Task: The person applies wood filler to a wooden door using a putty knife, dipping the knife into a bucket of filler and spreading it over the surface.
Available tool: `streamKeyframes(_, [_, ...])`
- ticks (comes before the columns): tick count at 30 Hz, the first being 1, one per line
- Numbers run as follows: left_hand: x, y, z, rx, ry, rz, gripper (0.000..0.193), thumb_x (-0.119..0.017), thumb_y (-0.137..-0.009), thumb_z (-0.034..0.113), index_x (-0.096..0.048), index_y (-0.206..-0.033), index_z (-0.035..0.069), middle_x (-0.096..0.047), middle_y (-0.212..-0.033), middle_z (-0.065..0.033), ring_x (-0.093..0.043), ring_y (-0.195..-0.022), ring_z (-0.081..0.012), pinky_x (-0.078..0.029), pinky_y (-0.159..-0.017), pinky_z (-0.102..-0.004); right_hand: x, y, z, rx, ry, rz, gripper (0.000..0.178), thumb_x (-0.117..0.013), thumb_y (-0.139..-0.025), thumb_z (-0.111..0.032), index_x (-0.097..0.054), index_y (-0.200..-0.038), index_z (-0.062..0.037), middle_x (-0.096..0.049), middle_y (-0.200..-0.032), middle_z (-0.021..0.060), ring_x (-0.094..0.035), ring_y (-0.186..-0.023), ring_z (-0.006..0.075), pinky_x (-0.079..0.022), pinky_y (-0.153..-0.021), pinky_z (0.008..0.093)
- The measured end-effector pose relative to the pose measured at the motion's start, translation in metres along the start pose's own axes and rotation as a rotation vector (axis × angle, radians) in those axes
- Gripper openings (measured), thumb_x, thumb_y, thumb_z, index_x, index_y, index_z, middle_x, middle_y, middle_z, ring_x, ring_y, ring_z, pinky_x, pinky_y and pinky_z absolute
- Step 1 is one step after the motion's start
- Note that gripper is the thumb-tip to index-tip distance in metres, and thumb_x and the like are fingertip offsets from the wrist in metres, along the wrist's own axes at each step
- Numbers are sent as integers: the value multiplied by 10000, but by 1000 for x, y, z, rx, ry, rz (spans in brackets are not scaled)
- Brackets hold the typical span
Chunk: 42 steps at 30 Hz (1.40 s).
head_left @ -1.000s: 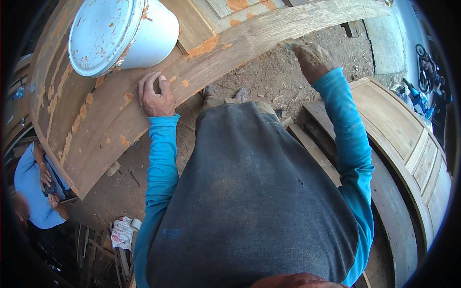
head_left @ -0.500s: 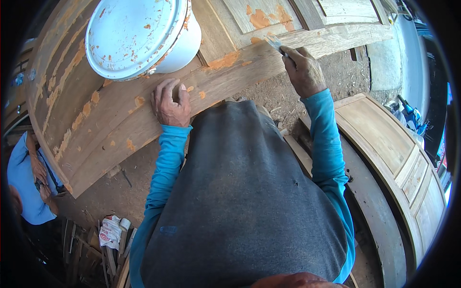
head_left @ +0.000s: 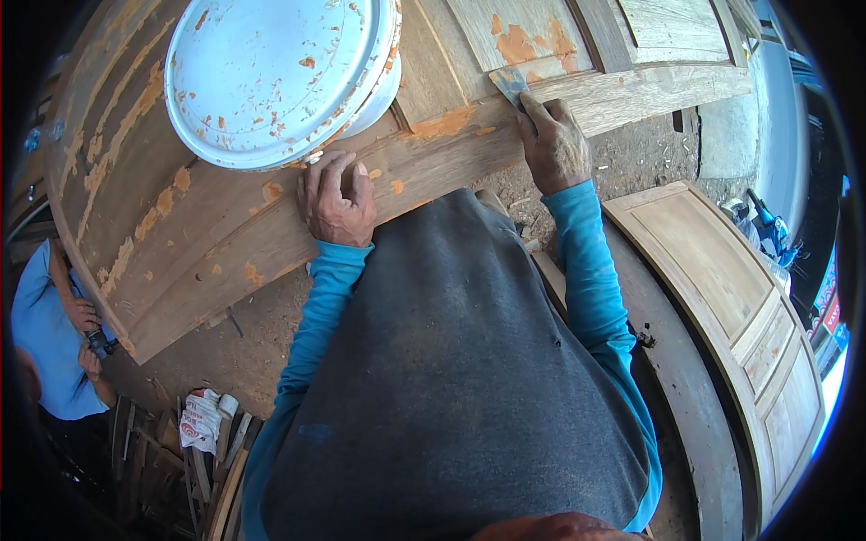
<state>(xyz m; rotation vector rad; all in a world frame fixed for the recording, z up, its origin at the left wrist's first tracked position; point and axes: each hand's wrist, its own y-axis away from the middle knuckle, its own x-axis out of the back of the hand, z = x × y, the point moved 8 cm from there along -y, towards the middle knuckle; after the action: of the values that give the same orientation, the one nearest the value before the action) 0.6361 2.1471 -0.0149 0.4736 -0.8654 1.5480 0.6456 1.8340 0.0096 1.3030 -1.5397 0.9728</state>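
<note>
My right hand (head_left: 556, 149) grips a putty knife (head_left: 511, 85), its flat blade lying against the edge rail of a wooden panelled door (head_left: 361, 194). Orange-brown filler (head_left: 444, 123) is smeared in patches along the rail and panels. My left hand (head_left: 338, 200) rests on the same rail with fingers bent, pressing on the wood just below a white bucket (head_left: 271, 77). The bucket stands on the door, its pale lid flecked with dried filler. I see nothing held in the left hand.
Another panelled door (head_left: 699, 261) lies at the right, beside a long grey board (head_left: 667, 388). A person in a blue shirt (head_left: 50, 334) is at the left edge, holding a dark object. Scrap wood (head_left: 212, 469) and a white bag (head_left: 200, 420) lie at lower left.
My right hand has shifted slightly left and down, and the blade now lies flatter on the wood. The left hand has moved a little right. The whole view has shifted slightly.
</note>
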Motion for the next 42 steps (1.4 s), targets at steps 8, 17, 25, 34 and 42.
streamKeyframes(8, [0,-1,2,19,33,1,187,-714,-887,107,-725,-1063,45,-692,-1131,-117,-634,-1064,-339,-485,-954,-458,-19,3,-11,19,190,-162,410,-598,-984,-212,-561,-1365,-63,-603,-1040,154,-658,-1033,350,-581,-823,458])
streamKeyframes(17, [0,-1,2,18,4,6,188,-712,-887,108,-728,-1063,44,-686,-1131,-121,-631,-1063,-340,-488,-953,-458,-15,-6,-18,153,289,-356,347,-560,-968,-135,-554,-1279,19,-608,-1102,201,-651,-1069,375,-579,-872,451])
streamKeyframes(25, [-1,-4,-1,12,12,-10,199,-712,-888,119,-728,-1068,36,-687,-1131,-138,-626,-1076,-357,-486,-964,-478,11,-19,-10,198,183,-415,259,-575,-957,-156,-659,-1163,-23,-638,-968,211,-671,-962,387,-540,-831,494])
streamKeyframes(34, [0,-1,8,-6,-37,-22,205,-700,-893,112,-720,-1082,37,-679,-1155,-123,-626,-1093,-342,-464,-976,-477,56,-30,68,-58,92,-98,319,-655,-956,-207,-695,-1254,-98,-641,-958,191,-661,-924,397,-526,-802,495])
streamKeyframes(42, [-5,-5,5,40,-36,-20,210,-711,-915,139,-733,-1097,39,-730,-1098,-151,-668,-1041,-364,-529,-928,-468,32,-35,117,-35,14,-43,363,-664,-962,-226,-679,-1312,-134,-638,-1002,177,-664,-932,382,-542,-794,489])
